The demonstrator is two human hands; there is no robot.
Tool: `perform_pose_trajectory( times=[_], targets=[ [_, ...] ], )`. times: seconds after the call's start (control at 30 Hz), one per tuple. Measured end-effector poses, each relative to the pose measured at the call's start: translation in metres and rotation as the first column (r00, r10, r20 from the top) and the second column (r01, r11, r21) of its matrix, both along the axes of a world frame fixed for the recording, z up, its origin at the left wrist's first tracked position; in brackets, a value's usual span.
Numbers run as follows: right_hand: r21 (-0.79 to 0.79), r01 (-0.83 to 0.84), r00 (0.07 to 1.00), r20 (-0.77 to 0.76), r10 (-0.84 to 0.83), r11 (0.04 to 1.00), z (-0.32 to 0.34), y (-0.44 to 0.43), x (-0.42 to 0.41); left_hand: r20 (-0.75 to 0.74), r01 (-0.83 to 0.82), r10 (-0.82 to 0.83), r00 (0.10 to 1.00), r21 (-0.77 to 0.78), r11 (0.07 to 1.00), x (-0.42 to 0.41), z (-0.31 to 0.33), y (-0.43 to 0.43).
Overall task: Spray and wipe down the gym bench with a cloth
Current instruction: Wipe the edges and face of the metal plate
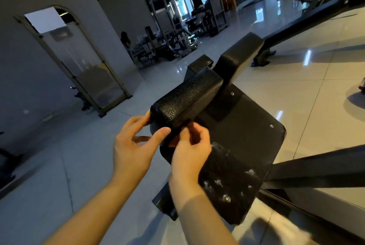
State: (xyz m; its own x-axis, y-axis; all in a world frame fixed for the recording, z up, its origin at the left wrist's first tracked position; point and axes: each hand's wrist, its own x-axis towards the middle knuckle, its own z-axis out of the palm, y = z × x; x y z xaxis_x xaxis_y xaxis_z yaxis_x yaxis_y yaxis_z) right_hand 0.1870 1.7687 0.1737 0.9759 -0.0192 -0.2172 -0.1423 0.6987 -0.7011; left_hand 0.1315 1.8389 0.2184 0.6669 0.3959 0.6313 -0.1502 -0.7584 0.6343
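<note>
Your left hand (134, 146) sits at the near end of the black textured pad (187, 100); fingers part curled, thumb stretched toward the pad's lower corner, fingertips touching its end face; not clamped round it, more a loose pinch at the edge. Your right hand (190, 150) is just beside the left, fingers bunched and curled under the same end of the pad; whether it actually has hold of something dark there, you cannot tell, the fingers hide it. Both forearms come in bare from the bottom of the view.

Gym bench (243, 136) lies straight ahead of you, black, running away up and right; the flat panel with screws (271, 125) is right of your hands; white smears and flecks (219, 181) show on the near part of that panel, below your right wrist; a second smooth pad (239, 55) sits farther along, beyond the textured one. No cloth or spray bottle that you can make out.

Black metal frame bars (316, 171) cross at right, near the bench; pale glossy tile floor (296, 90) under everything, with light reflections; a leaning mirror (79, 63) stands against the wall at left; other gym machines (177, 33) are well apart in the dim background.
</note>
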Motion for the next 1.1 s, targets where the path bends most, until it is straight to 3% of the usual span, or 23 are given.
perform_pose_trajectory(
  times=[0.07,0.3,0.53,0.73,0.83,0.9,0.97,1.03,1.1],
  targets=[
    [0.025,-0.066,0.998,-0.012,0.067,0.997,-0.003,0.003,-0.009,0.000,-0.002,0.002,1.000,-0.007,1.000,0.001,0.000,0.001],
    [0.034,0.183,0.982,0.039,-0.185,0.982,0.024,-0.046,0.095,0.003,-0.002,0.003,1.000,-0.006,1.000,-0.001,-0.002,0.001],
    [0.083,-0.108,0.982,-0.147,0.120,0.991,-0.014,0.007,0.040,-0.008,-0.006,0.006,1.000,0.014,1.000,-0.001,0.000,0.000],
    [0.097,0.230,0.964,0.116,-0.240,0.968,0.020,-0.041,0.082,0.006,-0.019,0.019,1.000,0.027,0.999,0.000,-0.001,0.002],
    [0.015,0.122,0.992,0.040,-0.122,0.992,-0.004,-0.015,0.093,0.005,-0.021,0.021,1.000,0.022,1.000,0.000,-0.003,0.000],
    [0.046,-0.048,0.992,-0.118,0.053,0.998,-0.019,0.002,0.096,0.001,-0.015,0.015,1.000,0.019,1.000,-0.001,-0.003,-0.001],
    [0.068,-0.093,0.979,-0.177,0.104,0.993,-0.015,-0.002,0.100,-0.010,-0.012,0.012,1.000,0.019,1.000,-0.001,-0.001,-0.001],
    [0.087,-0.008,0.994,-0.110,0.018,0.996,-0.003,-0.017,0.107,-0.020,-0.003,0.003,1.000,0.014,1.000,-0.002,0.001,-0.001],
    [0.132,0.174,0.983,0.029,-0.179,0.976,0.008,-0.034,0.114,-0.013,0.001,0.000,1.000,0.015,1.000,0.000,0.001,0.000]
  ],
)
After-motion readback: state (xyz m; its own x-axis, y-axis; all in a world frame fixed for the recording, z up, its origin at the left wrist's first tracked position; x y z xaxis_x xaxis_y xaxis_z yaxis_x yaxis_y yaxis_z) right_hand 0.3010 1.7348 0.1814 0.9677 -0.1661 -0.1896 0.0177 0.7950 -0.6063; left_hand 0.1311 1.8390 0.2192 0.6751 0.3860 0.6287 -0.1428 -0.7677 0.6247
